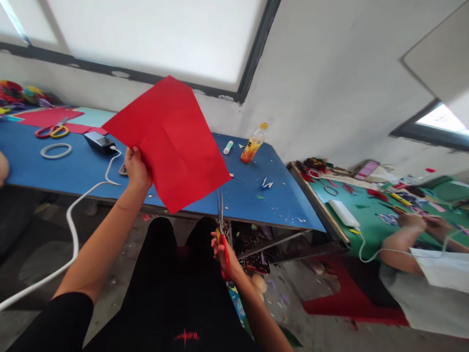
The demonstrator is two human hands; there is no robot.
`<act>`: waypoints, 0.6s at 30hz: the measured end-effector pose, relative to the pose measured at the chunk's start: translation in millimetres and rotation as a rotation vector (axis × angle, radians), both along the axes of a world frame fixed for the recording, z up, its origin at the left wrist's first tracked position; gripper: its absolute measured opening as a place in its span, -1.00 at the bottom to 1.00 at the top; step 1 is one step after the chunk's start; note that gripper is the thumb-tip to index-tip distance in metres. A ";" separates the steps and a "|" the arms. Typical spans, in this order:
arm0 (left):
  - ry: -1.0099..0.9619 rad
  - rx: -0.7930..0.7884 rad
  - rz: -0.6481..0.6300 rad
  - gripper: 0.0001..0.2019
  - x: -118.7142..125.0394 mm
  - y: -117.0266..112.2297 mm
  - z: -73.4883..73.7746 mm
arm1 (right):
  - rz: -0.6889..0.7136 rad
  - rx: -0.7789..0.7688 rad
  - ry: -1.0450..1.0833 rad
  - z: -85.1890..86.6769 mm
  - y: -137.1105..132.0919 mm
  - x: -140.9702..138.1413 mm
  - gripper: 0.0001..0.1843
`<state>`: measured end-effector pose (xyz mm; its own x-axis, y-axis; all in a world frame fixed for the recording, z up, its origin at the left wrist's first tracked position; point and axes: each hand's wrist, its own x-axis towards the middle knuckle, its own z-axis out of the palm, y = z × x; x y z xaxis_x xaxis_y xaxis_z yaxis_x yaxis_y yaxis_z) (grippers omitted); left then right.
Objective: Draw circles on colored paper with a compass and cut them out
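A large sheet of red paper [176,142] is held up above the blue table by my left hand [137,168], which pinches it at the lower left edge. The sheet has faint creases, and one top corner looks cut off. My right hand [224,254] grips a pair of scissors [220,215] with red and yellow handles, low in front of the table edge. Its blades point up, close together, just below the sheet's right corner and apart from it.
On the blue table [293,195] stand a drink bottle [253,143], a glue stick [228,147], a blue-and-white clip [266,184], a grey ring [56,150], other scissors [53,131] and a black device [99,142] with a white cable [73,230]. At right, another person's hands [417,222] work over a green table [351,210].
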<state>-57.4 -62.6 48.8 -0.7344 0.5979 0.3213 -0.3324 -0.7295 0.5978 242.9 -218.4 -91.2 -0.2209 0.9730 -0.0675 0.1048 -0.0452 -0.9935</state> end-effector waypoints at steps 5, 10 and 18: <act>-0.011 0.008 -0.002 -0.89 5.7 -10.1 13.0 | -0.066 0.011 0.106 10.1 1.3 -1.2 -0.09; 0.026 0.008 -0.024 -0.91 12.6 -20.6 17.0 | -0.116 -0.013 0.177 36.2 13.4 -1.7 -0.18; 0.057 -0.064 0.005 -0.83 12.8 -23.7 -1.7 | -0.171 -0.088 0.242 50.0 15.0 -14.4 -0.27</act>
<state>-44.6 -86.3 47.1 -0.7190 0.6149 0.3239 -0.2929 -0.6907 0.6611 228.5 -203.4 -41.1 -0.0745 0.9902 -0.1184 -0.1514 -0.1286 -0.9801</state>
